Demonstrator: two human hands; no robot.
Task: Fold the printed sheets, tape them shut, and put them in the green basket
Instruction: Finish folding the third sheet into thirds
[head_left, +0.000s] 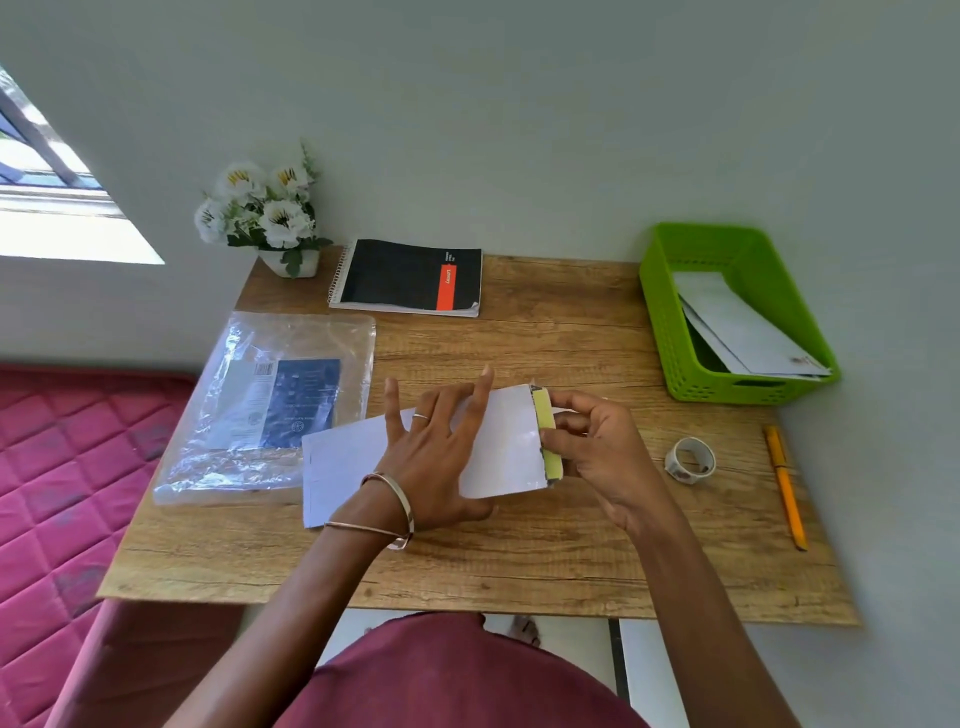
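At frame centre, the left hand (434, 441) presses flat, fingers spread, steadying the folded printed sheet (498, 447) while the right hand (592, 447) pinches its edge; the green basket (675, 332) waits upper right.

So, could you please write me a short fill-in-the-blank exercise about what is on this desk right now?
1. The left hand presses flat on the folded ____.
2. The basket is coloured ____.
3. The tape roll lies between the right hand and the ____.
4. The notebook lies beside a pot of ____.

Missing words: sheet; green; pencil; flowers
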